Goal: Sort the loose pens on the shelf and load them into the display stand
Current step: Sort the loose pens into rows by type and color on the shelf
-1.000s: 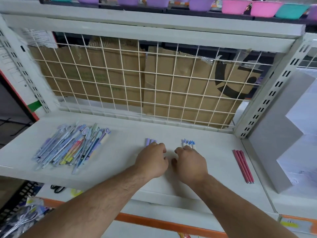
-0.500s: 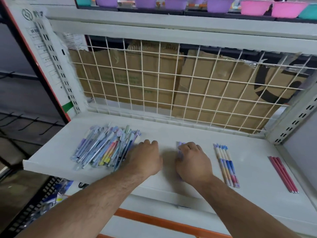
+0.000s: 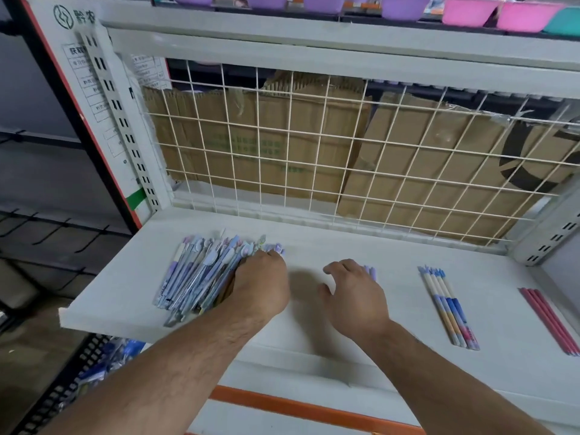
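Firstly, shelf: we look down on a white flat shelf board (image 3: pixel 329 243); all the pens lie on it in four groups, running left to right.
Pile: a heap of loose purple and blue plastic pens (image 3: pixel 194 277) sits at the shelf's left end, caps pointing away from us, barrels crossing one another.
Left hand: our left hand (image 3: pixel 262 284) lies palm down on the right edge of that heap; its fingers (image 3: pixel 273 254) bend down onto the caps; we cannot tell whether they grip any pen.
Right hand: our right hand (image 3: pixel 354 293) is spread, fingers loosely bent, thumb held out to the side; it clasps nothing.
Lilac pens: a few lilac pens (image 3: pixel 372 273) show only their tips past the right hand's fingers; the rest is hidden under it.
Hands together: they are apart, with bare shelf between them.
Striped pens: a neat row of white pens with blue caps and blue, pink and orange lower barrels (image 3: pixel 448 306) lies right of the right hand.
Pink pens: slim pink pens (image 3: pixel 549 321) lie side by side near the right edge.
Behind: a white wire grid panel (image 3: pixel 314 146) stands at the shelf's back; brown flattened cardboard (image 3: pixel 423 158) shows through it.
Above: purple, pink and teal plastic bowls (image 3: pixel 470 11) line the upper shelf.
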The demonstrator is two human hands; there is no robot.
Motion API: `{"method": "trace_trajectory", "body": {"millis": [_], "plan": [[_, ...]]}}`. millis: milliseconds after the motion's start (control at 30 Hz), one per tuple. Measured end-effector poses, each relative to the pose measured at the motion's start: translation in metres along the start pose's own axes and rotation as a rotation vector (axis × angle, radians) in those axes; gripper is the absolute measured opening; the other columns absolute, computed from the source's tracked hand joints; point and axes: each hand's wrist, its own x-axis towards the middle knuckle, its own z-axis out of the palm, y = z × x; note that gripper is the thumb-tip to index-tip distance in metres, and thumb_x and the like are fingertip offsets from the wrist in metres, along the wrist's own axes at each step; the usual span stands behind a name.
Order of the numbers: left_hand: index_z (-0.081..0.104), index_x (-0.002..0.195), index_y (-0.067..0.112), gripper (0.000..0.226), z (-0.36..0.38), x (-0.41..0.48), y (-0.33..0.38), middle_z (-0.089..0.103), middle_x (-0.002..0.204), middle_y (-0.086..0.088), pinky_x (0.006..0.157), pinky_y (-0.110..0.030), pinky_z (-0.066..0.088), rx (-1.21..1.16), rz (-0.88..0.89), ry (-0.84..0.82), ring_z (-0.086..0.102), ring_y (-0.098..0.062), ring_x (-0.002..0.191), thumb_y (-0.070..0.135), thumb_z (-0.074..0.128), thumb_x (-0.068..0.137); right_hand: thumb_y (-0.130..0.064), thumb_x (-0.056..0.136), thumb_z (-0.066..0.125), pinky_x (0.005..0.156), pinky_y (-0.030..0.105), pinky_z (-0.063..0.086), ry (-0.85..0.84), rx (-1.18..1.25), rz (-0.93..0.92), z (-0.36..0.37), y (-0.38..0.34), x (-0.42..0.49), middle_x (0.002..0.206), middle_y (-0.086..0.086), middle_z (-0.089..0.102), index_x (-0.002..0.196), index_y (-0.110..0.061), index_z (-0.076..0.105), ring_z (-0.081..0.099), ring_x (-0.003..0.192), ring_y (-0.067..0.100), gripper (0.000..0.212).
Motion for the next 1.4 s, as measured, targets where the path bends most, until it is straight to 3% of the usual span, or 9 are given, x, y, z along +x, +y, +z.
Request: {"method": "trace_trajectory", "body": {"millis": [367,533,700,800,967,1100,1200,1300,1400], "plan": [[0.046,0.132,0.009,0.045,-0.007,0.0,0.0,0.052,0.123,-0.013,0.077,-0.032,0.047,0.036,0.05,-0.089,0.056,-0.026,0.113,0.012,0.056,0.088,-0.035,0.088,0.061,0.1,0.044,0.039,0.032,-0.014,0.017,0.004,-0.006,0.007,0.105,-0.006,0.067,0.108,-0.026,0.07,0.053,0.087,0.025,0.024],[0.047,0.126,0.007,0.039,-0.006,0.0,0.001,0.054,0.121,-0.012,0.079,-0.034,0.05,-0.024,0.037,-0.098,0.06,-0.026,0.11,0.011,0.056,0.088,-0.036,0.094,0.055,0.096,0.031,0.033,-0.019,-0.01,0.002,0.001,-0.005,0.009,0.116,-0.01,0.064,0.119,-0.029,0.066,0.041,0.085,0.014,0.028],[0.056,0.117,0.008,0.03,-0.009,0.004,0.0,0.062,0.113,-0.007,0.071,-0.03,0.046,0.003,0.048,-0.114,0.063,-0.023,0.103,0.015,0.059,0.089,-0.036,0.092,0.057,0.106,0.042,0.035,-0.009,0.006,0.017,0.003,-0.004,0.01,0.111,-0.01,0.067,0.114,-0.029,0.068,0.048,0.085,0.017,0.026],[0.059,0.111,0.01,0.022,-0.007,0.007,0.0,0.067,0.104,-0.004,0.065,-0.028,0.043,-0.035,0.037,-0.112,0.067,-0.022,0.096,0.02,0.06,0.09,-0.035,0.094,0.056,0.094,0.029,0.033,-0.039,0.004,0.0,0.002,-0.004,0.01,0.113,-0.01,0.066,0.117,-0.028,0.068,0.046,0.083,0.013,0.027],[0.049,0.13,0.013,0.032,-0.011,0.006,0.004,0.052,0.082,0.0,0.068,-0.026,0.038,-0.088,0.073,-0.162,0.066,-0.025,0.103,0.019,0.055,0.099,-0.035,0.093,0.056,0.112,0.051,0.032,-0.085,0.019,0.028,0.002,-0.001,0.009,0.107,-0.008,0.067,0.115,-0.027,0.069,0.06,0.101,0.025,0.026],[0.056,0.093,0.015,0.009,-0.01,0.013,0.005,0.049,0.07,0.002,0.057,-0.025,0.038,-0.142,-0.021,-0.231,0.06,-0.022,0.075,0.021,0.062,0.09,-0.035,0.093,0.056,0.112,0.05,0.034,-0.117,0.037,0.037,0.002,0.004,0.01,0.106,-0.006,0.066,0.115,-0.026,0.068,0.06,0.104,0.031,0.026],[0.061,0.095,0.014,0.006,-0.014,0.012,0.008,0.05,0.071,0.003,0.054,-0.024,0.037,-0.085,-0.007,-0.291,0.06,-0.021,0.075,0.019,0.06,0.091,-0.034,0.093,0.055,0.109,0.045,0.035,-0.111,0.047,0.02,0.0,0.007,0.011,0.102,-0.007,0.066,0.112,-0.026,0.068,0.058,0.093,0.025,0.025],[0.062,0.113,0.009,0.023,-0.015,0.011,0.015,0.053,0.076,0.001,0.068,-0.03,0.05,0.018,0.038,-0.372,0.068,-0.022,0.097,0.01,0.057,0.091,-0.032,0.094,0.054,0.113,0.045,0.032,-0.136,0.048,0.018,-0.001,0.01,0.01,0.103,-0.004,0.066,0.114,-0.024,0.067,0.058,0.102,0.03,0.025],[0.058,0.128,0.009,0.036,-0.012,0.013,0.02,0.065,0.105,0.0,0.09,-0.031,0.048,0.103,0.054,-0.383,0.065,-0.022,0.113,0.009,0.059,0.092,-0.029,0.095,0.053,0.117,0.048,0.028,-0.176,0.07,0.033,0.0,0.014,0.009,0.107,0.001,0.066,0.115,-0.021,0.067,0.054,0.118,0.04,0.025]]}}
